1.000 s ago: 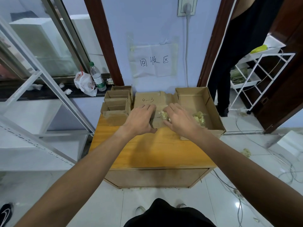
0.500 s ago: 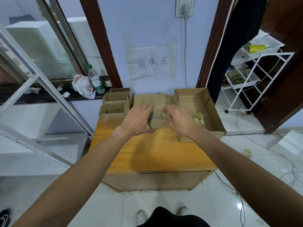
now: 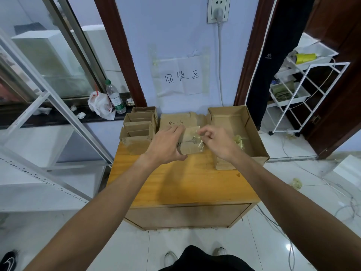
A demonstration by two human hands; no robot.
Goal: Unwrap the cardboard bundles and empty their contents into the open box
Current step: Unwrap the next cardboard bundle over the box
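The table point(image 3: 185, 184) has a honey-orange wooden top; on it the cardboard bundle point(image 3: 192, 142) is brown with dark printed stripes and yellowish clear tape point(image 3: 200, 143), the sheet point(image 3: 172, 117) at the table's back bears "4-3" in dark ink, and the open box point(image 3: 254, 132) on its right side is the same brown, holding a pale yellow-green clump point(image 3: 239, 140). Behind the table the wall point(image 3: 175, 26) is pale lilac-blue with a white paper sign point(image 3: 182, 78) lettered in black. Left of the table stand a clear bottle point(image 3: 115, 96) with green cap and label and a white bag point(image 3: 99, 104) marked red; right of it, a white rack point(image 3: 304, 94) carries a yellow roll point(image 3: 304, 57).
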